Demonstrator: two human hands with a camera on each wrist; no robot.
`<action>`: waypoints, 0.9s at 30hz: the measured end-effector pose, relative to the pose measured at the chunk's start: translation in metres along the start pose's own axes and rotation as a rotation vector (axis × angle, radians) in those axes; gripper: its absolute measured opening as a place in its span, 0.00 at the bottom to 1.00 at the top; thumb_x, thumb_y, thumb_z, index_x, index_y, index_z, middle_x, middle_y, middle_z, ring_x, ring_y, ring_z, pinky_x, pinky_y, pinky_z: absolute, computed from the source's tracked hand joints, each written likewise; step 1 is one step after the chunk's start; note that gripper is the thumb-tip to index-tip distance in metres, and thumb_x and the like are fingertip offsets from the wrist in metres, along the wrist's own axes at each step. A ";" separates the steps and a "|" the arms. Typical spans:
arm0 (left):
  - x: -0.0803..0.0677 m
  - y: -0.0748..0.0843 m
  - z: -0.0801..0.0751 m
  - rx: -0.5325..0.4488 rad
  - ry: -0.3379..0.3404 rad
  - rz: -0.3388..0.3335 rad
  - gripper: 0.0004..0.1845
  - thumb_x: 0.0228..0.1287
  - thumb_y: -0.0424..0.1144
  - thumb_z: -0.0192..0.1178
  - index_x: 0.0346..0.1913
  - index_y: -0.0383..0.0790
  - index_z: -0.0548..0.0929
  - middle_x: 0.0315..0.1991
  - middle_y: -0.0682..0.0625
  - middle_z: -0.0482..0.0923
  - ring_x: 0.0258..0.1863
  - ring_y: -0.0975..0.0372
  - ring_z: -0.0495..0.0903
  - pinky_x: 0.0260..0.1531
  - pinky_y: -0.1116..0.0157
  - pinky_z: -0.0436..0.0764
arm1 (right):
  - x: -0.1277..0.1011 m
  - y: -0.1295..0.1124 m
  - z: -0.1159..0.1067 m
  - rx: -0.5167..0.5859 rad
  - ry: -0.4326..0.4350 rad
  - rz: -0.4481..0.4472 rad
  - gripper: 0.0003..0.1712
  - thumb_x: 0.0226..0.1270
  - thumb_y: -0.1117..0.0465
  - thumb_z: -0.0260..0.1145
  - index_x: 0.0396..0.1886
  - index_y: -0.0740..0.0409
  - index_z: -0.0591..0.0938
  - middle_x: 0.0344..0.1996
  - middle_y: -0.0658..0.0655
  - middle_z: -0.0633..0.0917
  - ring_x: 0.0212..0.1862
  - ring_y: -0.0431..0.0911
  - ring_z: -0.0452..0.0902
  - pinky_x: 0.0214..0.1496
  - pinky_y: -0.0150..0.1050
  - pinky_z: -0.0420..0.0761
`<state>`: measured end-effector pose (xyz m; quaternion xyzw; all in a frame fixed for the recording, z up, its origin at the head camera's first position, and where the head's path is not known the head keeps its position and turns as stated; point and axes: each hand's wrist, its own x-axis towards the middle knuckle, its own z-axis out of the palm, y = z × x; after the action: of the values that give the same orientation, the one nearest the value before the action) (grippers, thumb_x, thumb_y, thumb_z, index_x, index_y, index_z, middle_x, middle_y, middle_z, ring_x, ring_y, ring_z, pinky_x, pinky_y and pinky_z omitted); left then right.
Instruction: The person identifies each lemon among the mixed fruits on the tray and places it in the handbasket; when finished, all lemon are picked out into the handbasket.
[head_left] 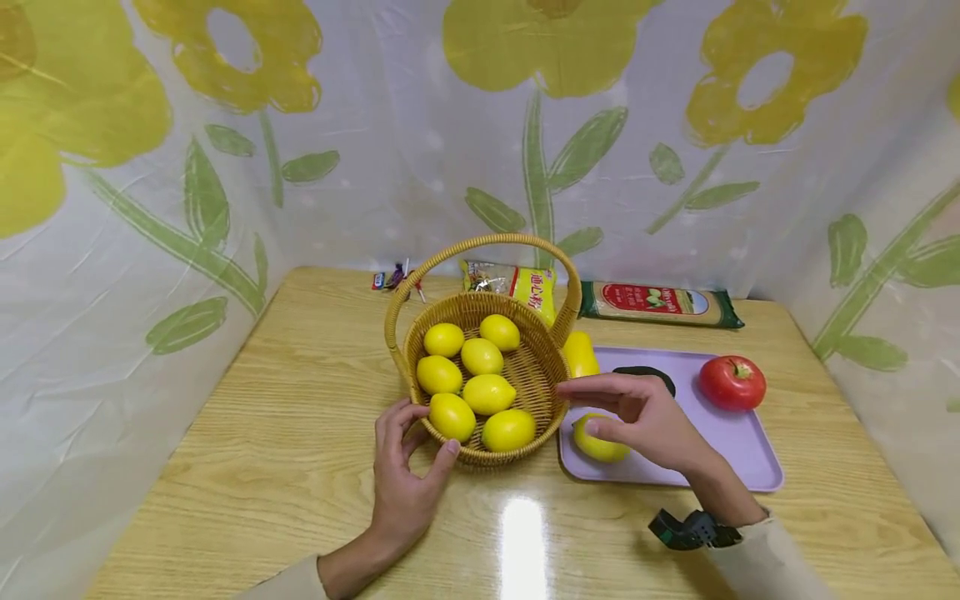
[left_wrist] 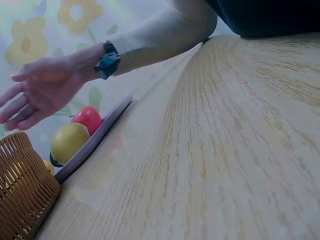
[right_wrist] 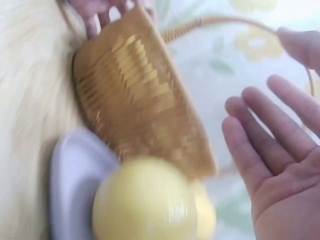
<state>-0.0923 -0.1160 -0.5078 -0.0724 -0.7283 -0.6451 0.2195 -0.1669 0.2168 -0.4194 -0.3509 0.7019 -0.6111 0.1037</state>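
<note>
A wicker basket (head_left: 555,417) with a tall arched handle stands on the table and holds several yellow lemons (head_left: 489,394). My left hand (head_left: 408,475) holds its near-left side, fingers at the left rim and thumb at the front rim. My right hand (head_left: 648,417) is held with straight fingers over the left part of a lilac tray (head_left: 738,458), fingertips close to the basket's right rim. Nothing is in its palm, which shows bare in the right wrist view. Below that hand, a yellow round fruit (head_left: 600,439) lies on the tray, partly covered by the thumb.
Also at the tray are a red fruit (head_left: 732,383), a dark green item (head_left: 663,377) half hidden by the right hand, and a longer yellow fruit (head_left: 580,354). Behind lie a yellow food packet (head_left: 534,287), a long green-ended packet (head_left: 660,304) and small wrapped sweets (head_left: 395,277).
</note>
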 end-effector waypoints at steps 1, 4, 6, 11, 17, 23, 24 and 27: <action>0.000 0.000 0.000 0.002 -0.001 -0.001 0.27 0.69 0.29 0.72 0.67 0.32 0.75 0.73 0.35 0.63 0.70 0.52 0.73 0.70 0.71 0.80 | -0.007 0.002 -0.004 0.020 0.023 0.011 0.28 0.71 0.80 0.67 0.70 0.69 0.82 0.66 0.71 0.85 0.68 0.54 0.85 0.71 0.49 0.86; 0.000 0.001 -0.001 0.008 -0.007 -0.008 0.27 0.69 0.28 0.72 0.67 0.31 0.74 0.73 0.34 0.62 0.71 0.53 0.72 0.71 0.70 0.80 | -0.028 0.008 -0.015 0.033 0.096 0.044 0.28 0.71 0.82 0.65 0.70 0.72 0.80 0.66 0.65 0.87 0.67 0.51 0.86 0.70 0.45 0.86; 0.000 0.001 -0.001 0.010 -0.012 -0.011 0.27 0.69 0.28 0.71 0.67 0.32 0.74 0.74 0.33 0.62 0.71 0.53 0.72 0.71 0.70 0.80 | -0.039 0.013 -0.021 0.016 0.140 0.073 0.27 0.72 0.82 0.65 0.69 0.73 0.80 0.66 0.61 0.88 0.67 0.48 0.87 0.70 0.42 0.86; 0.001 0.000 0.000 0.004 -0.009 -0.011 0.27 0.69 0.29 0.71 0.67 0.31 0.74 0.74 0.34 0.62 0.71 0.52 0.72 0.71 0.70 0.80 | -0.056 0.023 -0.029 -0.041 0.197 0.116 0.25 0.73 0.80 0.66 0.68 0.73 0.81 0.65 0.61 0.88 0.65 0.49 0.88 0.69 0.39 0.86; 0.000 -0.001 0.001 -0.012 -0.004 -0.002 0.27 0.69 0.28 0.71 0.67 0.31 0.75 0.73 0.33 0.62 0.71 0.51 0.72 0.71 0.71 0.80 | -0.062 0.032 -0.035 -0.080 0.190 0.189 0.25 0.73 0.77 0.69 0.68 0.68 0.84 0.66 0.66 0.87 0.65 0.48 0.88 0.67 0.36 0.87; 0.001 0.000 0.001 -0.007 -0.001 0.010 0.27 0.69 0.28 0.71 0.67 0.30 0.75 0.74 0.36 0.62 0.71 0.51 0.72 0.70 0.71 0.81 | -0.058 0.044 -0.032 -0.165 0.097 0.247 0.28 0.70 0.69 0.77 0.69 0.56 0.86 0.68 0.65 0.86 0.67 0.39 0.85 0.69 0.30 0.84; 0.001 0.000 0.001 -0.006 0.000 0.010 0.27 0.69 0.28 0.71 0.67 0.30 0.75 0.74 0.37 0.62 0.71 0.51 0.72 0.70 0.71 0.81 | -0.057 0.045 -0.030 -0.177 0.088 0.262 0.28 0.70 0.68 0.78 0.69 0.54 0.86 0.68 0.62 0.86 0.67 0.38 0.84 0.69 0.29 0.83; 0.001 0.000 0.001 -0.003 0.001 0.002 0.26 0.69 0.29 0.71 0.66 0.30 0.75 0.74 0.37 0.62 0.71 0.52 0.72 0.70 0.71 0.81 | -0.056 0.048 -0.026 -0.202 0.090 0.315 0.29 0.70 0.64 0.80 0.69 0.50 0.86 0.68 0.57 0.87 0.66 0.37 0.84 0.67 0.27 0.83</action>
<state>-0.0932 -0.1156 -0.5080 -0.0735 -0.7270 -0.6461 0.2204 -0.1588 0.2720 -0.4735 -0.2177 0.8097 -0.5290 0.1308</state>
